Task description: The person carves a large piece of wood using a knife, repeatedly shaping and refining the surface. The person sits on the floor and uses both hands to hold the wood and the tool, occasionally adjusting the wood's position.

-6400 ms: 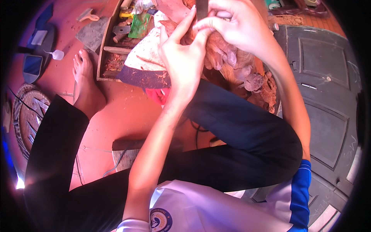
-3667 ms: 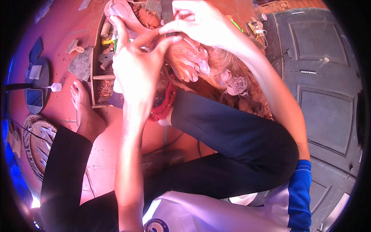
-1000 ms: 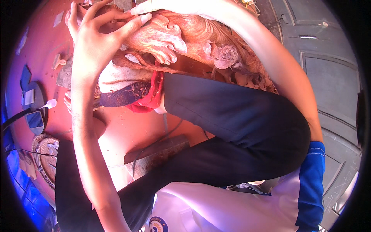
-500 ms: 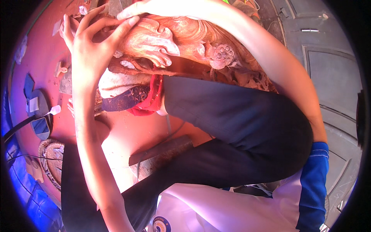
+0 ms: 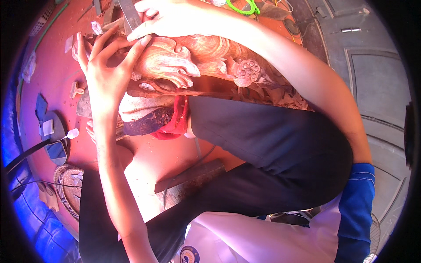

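Observation:
A reddish-brown wood carving, with curling leaf shapes and a round seed-pod form, lies across the top of the view. My left hand is open, fingers spread over its left end. My right hand reaches round from the right above the carving, its thumb close to my left fingertips. The right fingers are curled closed; what they grip is hidden. A flat grey strip shows beside them, and I cannot tell whether it is held. My foot, in a red-and-dark sandal, presses close to the carving's near side.
On the reddish floor at left are a dark round-ended object, a small wooden piece and a cable with a white tip. A dark wooden block lies under my bent leg. A green ring sits beyond; grey door panels stand right.
The whole view has shifted, so the scene sits slightly lower and more of the grey strip and green ring shows. My right fingers look more curled; my left hand stays spread on the carving.

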The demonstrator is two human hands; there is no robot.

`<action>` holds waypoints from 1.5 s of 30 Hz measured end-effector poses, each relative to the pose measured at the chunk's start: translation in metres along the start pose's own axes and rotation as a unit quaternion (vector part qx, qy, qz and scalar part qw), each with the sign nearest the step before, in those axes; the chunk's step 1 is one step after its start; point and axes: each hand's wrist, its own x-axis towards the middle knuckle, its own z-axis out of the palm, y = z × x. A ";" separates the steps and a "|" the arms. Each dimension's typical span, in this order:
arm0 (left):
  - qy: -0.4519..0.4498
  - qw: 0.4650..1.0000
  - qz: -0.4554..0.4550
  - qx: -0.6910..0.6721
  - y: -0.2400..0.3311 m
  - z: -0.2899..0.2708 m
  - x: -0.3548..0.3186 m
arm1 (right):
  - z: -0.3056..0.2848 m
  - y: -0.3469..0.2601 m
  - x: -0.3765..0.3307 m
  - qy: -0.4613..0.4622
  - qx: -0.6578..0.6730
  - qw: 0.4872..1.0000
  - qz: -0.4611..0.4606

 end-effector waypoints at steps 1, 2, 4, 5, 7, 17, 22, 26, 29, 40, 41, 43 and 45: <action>0.001 1.000 0.012 0.001 0.000 -0.001 0.000 | -0.004 0.004 -0.002 -0.018 -0.001 1.000 0.002; 0.003 1.000 0.023 0.002 0.000 -0.002 -0.002 | -0.009 0.007 -0.005 -0.037 -0.002 0.999 0.004; 0.020 0.999 0.019 -0.019 0.001 -0.003 -0.006 | -0.014 -0.012 -0.005 -0.062 -0.022 0.997 0.043; 0.021 0.999 0.018 -0.031 0.001 0.000 -0.005 | -0.018 -0.030 -0.010 -0.063 -0.047 0.994 0.082; -0.021 1.000 0.004 -0.008 0.003 -0.007 0.002 | -0.013 -0.021 -0.005 -0.035 -0.084 0.992 0.088; 0.016 1.000 0.015 0.006 -0.005 -0.004 -0.008 | 0.010 -0.008 -0.001 0.006 0.054 0.998 0.038; 0.011 0.998 0.043 -0.037 -0.004 -0.009 -0.009 | -0.002 -0.014 0.006 -0.048 -0.043 0.998 0.023; 0.023 0.999 0.048 0.008 -0.006 -0.004 -0.004 | -0.010 -0.022 0.007 -0.030 -0.066 0.994 0.076; 0.008 0.978 -0.071 -0.194 0.007 -0.034 -0.004 | -0.011 -0.030 0.008 0.023 -0.070 0.991 0.113; 0.030 0.969 -0.094 -0.227 -0.064 -0.098 0.059 | 0.011 -0.063 -0.017 0.382 0.095 0.913 0.108; -0.002 0.982 -0.060 -0.178 -0.063 -0.099 0.059 | 0.017 -0.066 -0.014 0.405 0.093 0.904 0.104; -0.098 0.992 0.007 -0.081 -0.051 -0.120 0.055 | 0.020 -0.071 -0.011 0.394 0.088 0.910 0.098; -0.155 0.983 0.074 -0.061 -0.053 -0.124 0.045 | 0.020 -0.070 -0.016 0.393 0.095 0.910 0.093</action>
